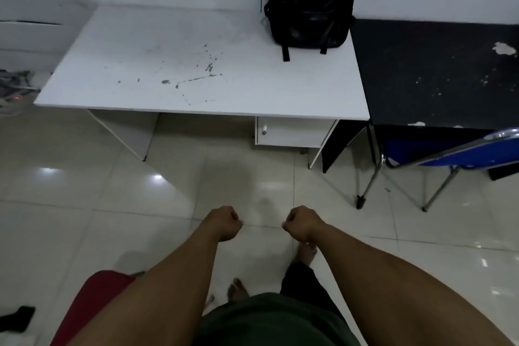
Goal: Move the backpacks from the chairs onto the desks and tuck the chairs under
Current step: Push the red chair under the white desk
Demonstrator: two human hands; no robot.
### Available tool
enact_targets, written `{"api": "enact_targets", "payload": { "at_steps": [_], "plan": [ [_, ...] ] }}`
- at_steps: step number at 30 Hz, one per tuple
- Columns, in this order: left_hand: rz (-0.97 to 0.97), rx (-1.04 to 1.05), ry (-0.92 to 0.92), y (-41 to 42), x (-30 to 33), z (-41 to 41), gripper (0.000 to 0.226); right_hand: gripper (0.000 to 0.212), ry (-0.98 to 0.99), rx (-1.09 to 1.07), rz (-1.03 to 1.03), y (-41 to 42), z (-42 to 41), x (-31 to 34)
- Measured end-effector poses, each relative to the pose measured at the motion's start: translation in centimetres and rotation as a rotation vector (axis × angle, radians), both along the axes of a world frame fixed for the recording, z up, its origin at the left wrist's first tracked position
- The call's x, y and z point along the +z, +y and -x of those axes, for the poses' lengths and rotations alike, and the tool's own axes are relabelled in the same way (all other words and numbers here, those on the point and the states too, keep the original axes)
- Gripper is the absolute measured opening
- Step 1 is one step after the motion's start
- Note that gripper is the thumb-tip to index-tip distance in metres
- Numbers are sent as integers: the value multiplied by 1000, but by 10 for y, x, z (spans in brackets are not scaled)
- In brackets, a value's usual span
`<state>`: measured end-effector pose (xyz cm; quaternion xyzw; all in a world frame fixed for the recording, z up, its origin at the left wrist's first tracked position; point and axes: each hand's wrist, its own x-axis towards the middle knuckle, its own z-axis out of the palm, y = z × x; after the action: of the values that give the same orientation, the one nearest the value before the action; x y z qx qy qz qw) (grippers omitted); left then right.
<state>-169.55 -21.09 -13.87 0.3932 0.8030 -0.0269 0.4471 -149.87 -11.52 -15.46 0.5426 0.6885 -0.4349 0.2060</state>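
- A red chair seat point(95, 298) shows at the lower left, partly hidden under the left forearm; nothing lies on the part that shows.
- The white tabletop point(174, 64) fills the upper left and middle, marked with dark paint splashes, with a small drawer point(292, 130) under its right end.
- The left hand point(226, 223) hangs over the floor tiles, its fingers curled into a fist and gripping nothing.
- The right hand point(300, 223) is just beside it, fingers likewise curled shut and holding nothing.
- The black backpack point(310, 0) stands upright on the far right corner of the white tabletop, leaning on the wall, its straps trailing forward; it is well apart from both sets of fingers.
- A black tabletop point(438, 73) adjoins on the right, chipped white in spots.
- A blue folding chair point(460, 154) sits at its front edge, seat partly under it.
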Motion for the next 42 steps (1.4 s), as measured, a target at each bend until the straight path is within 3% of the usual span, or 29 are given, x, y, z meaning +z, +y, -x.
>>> {"api": "enact_targets", "payload": {
  "at_steps": [10,27,36,42],
  "plan": [
    [75,-93,-45,-107,-11,-21,45,37,-63,60,-28,-101,-13,-3],
    [-54,-63,-17,-275,13,-104,39,39,-75,209,-142,-278,-82,17],
    [-16,-14,-52,-400,7,-104,39,38,-64,124,-80,-403,-94,9],
    [-31,-109,-33,-463,8,-84,41,37,-74,72,-78,-483,-71,4]
  ]
}}
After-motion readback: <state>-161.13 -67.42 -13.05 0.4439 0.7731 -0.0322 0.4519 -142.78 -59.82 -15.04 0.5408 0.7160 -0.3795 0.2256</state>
